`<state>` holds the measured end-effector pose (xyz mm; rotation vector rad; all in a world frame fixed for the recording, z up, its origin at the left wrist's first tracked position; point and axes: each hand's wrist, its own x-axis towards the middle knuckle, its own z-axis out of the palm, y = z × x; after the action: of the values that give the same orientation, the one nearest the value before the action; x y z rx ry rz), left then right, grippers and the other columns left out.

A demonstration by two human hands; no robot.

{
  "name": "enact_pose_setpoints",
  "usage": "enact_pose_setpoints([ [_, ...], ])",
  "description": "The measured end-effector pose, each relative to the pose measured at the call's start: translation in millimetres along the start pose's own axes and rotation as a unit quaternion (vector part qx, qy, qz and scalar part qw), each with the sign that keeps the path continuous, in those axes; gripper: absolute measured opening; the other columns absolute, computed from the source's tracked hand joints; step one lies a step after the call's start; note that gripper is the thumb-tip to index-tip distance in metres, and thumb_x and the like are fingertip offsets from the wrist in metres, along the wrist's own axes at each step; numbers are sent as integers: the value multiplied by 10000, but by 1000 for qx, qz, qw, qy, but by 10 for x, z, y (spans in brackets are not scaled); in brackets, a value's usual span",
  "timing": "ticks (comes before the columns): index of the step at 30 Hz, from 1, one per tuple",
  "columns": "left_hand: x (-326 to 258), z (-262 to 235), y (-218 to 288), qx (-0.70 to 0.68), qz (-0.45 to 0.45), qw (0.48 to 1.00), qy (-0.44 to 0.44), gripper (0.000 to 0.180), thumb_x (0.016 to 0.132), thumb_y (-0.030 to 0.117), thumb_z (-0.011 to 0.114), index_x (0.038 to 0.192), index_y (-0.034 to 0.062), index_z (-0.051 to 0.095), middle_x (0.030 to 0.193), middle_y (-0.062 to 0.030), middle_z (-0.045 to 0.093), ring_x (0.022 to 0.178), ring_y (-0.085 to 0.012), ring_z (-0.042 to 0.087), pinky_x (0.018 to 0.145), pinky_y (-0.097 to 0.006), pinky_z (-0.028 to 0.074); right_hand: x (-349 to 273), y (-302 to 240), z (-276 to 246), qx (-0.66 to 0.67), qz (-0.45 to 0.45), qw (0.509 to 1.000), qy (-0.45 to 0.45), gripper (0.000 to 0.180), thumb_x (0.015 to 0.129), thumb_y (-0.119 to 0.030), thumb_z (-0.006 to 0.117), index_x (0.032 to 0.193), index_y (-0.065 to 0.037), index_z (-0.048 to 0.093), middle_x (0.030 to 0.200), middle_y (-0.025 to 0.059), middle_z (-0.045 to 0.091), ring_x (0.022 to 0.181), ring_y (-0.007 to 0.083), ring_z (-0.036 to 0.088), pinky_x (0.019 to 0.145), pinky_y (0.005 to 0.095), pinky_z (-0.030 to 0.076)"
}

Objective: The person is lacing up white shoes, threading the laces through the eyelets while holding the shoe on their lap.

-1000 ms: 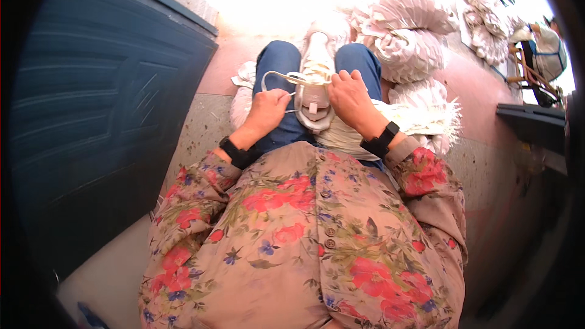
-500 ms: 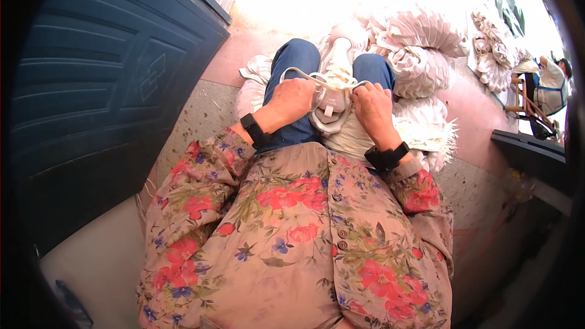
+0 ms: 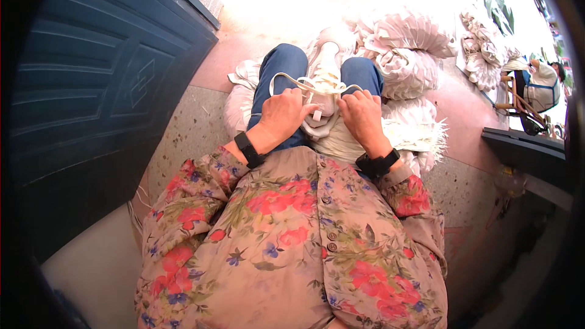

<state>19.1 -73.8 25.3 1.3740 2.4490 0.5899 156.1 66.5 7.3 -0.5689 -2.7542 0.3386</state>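
A pale sneaker [image 3: 326,55] rests between my knees, its tongue and heel opening toward me. White shoelaces [image 3: 326,85] run across its front, and a loose loop of lace curves out to the left. My left hand [image 3: 281,116] has its fingers closed on the lace at the shoe's left side, the thumb pointing toward the tongue. On the other side, my right hand [image 3: 362,119] pinches the lace at the shoe's right. A bundle of cream laces [image 3: 341,140] lies under the shoe and spreads to the right, its frayed-looking ends beyond my right wrist.
Stacked bundles of pale, ruffled pieces [image 3: 414,36] stand on the floor at the right, with another bundle [image 3: 239,103] by my left knee. A dark blue panelled door [image 3: 91,79] fills the left. Far right, a person [image 3: 541,88] is beside a wooden chair [image 3: 510,100].
Both hands have come slightly down toward me beside the shoe, still on the laces. The whole view has shifted a little.
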Motion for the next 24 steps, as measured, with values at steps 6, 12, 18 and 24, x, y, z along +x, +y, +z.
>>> enact_pose_setpoints([
  [6, 51, 190, -126, -47, 16, 998, 38, 183, 763, 190, 542, 721, 12, 549, 686, -170, 578, 623, -341, 581, 540, -413, 470, -26, -11, 114, 45, -9, 999, 22, 103, 731, -146, 595, 800, -77, 561, 744, 66, 537, 780, 230, 505, 690, 348, 368],
  [12, 50, 31, 54, 125, 188, 967, 121, 26, 682, 67, 538, 679, 66, 564, 754, -81, 488, 557, -210, 575, 435, -306, 455, 38, -1, 57, -34, -93, 995, -25, 113, 700, -105, 539, 799, -72, 580, 747, 59, 537, 784, 216, 503, 697, 340, 376],
  [18, 167, 128, 77, 174, 234, 956, 2, 39, 656, 61, 540, 678, 36, 560, 720, -90, 496, 568, -214, 574, 455, -301, 462, 200, -197, -63, -191, -116, 966, -128, 73, 660, -137, 542, 702, -121, 600, 772, 40, 499, 768, 199, 461, 670, 318, 312],
  [24, 414, -201, 213, -235, 179, 953, 74, 142, 756, 107, 604, 715, -24, 574, 664, -144, 530, 612, -265, 543, 539, -340, 405, 284, -165, -209, 183, 1, 975, 127, 23, 731, -90, 563, 732, -77, 544, 737, 68, 477, 740, 242, 470, 641, 346, 320],
])
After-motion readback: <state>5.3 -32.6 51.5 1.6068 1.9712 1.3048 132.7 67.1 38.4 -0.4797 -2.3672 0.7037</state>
